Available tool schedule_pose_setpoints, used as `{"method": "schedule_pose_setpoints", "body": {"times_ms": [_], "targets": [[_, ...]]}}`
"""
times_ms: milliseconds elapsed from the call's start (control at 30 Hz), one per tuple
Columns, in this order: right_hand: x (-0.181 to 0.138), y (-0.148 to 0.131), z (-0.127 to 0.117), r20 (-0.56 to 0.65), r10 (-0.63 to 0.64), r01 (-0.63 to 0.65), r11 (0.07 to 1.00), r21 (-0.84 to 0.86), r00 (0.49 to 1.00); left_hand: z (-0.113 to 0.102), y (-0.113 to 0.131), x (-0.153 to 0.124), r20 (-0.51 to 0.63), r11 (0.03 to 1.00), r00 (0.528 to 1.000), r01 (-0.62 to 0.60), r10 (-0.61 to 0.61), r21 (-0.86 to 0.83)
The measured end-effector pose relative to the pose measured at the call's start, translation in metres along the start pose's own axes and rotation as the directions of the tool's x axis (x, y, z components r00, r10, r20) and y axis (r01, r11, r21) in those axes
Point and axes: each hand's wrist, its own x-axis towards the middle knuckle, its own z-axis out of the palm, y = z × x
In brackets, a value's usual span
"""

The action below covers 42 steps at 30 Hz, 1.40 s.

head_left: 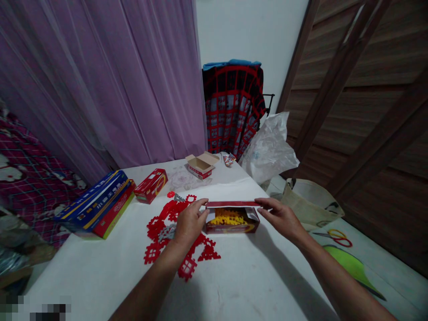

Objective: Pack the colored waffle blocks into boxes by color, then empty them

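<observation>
A small red cardboard box (232, 228) lies open on the white table (261, 276), with yellow plastic pieces (228, 219) showing inside. My left hand (190, 221) grips the box's left end, fingers curled on the lid flap's left corner. My right hand (280, 216) pinches the right end of the raised red lid flap (233, 204). Several flat red lattice pieces (174, 232) lie scattered just left of the box and under my left wrist.
A closed red box (151, 185) and a stack of blue and red flat boxes (96, 203) sit at the left. An open empty carton (200, 165) stands at the table's far edge. A white plastic bag (269, 149), a tote bag (309, 205) and scissors (336, 237) lie right of the table.
</observation>
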Motion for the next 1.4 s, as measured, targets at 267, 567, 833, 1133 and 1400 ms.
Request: {"method": "schedule_pose_setpoints", "body": {"times_ms": [267,567,833,1133,1400], "targets": [[0.065,-0.006,0.009,-0.102,-0.055,0.016,0.936,-0.353,0.993,0.006,0.010,0.064,-0.035,0.996,0.999,-0.008,0.011,0.085],[0.116,0.003,0.021,0.010,0.188,-0.163,0.875,-0.456,0.982,0.023,-0.005,0.102,0.041,0.971,0.971,0.231,-0.234,0.061],[0.110,0.019,0.042,-0.054,0.294,-0.275,0.792,-0.545,0.954,0.026,0.013,0.052,0.034,0.931,0.999,0.025,-0.040,0.365],[0.052,-0.012,0.034,0.067,0.259,-0.142,0.707,-0.693,0.964,0.021,0.012,0.019,0.191,0.898,0.979,-0.023,-0.068,0.440],[0.034,-0.014,0.011,0.102,0.322,-0.170,0.712,-0.681,0.941,0.011,-0.022,0.024,0.102,0.961,0.981,0.136,-0.164,0.239]]}}
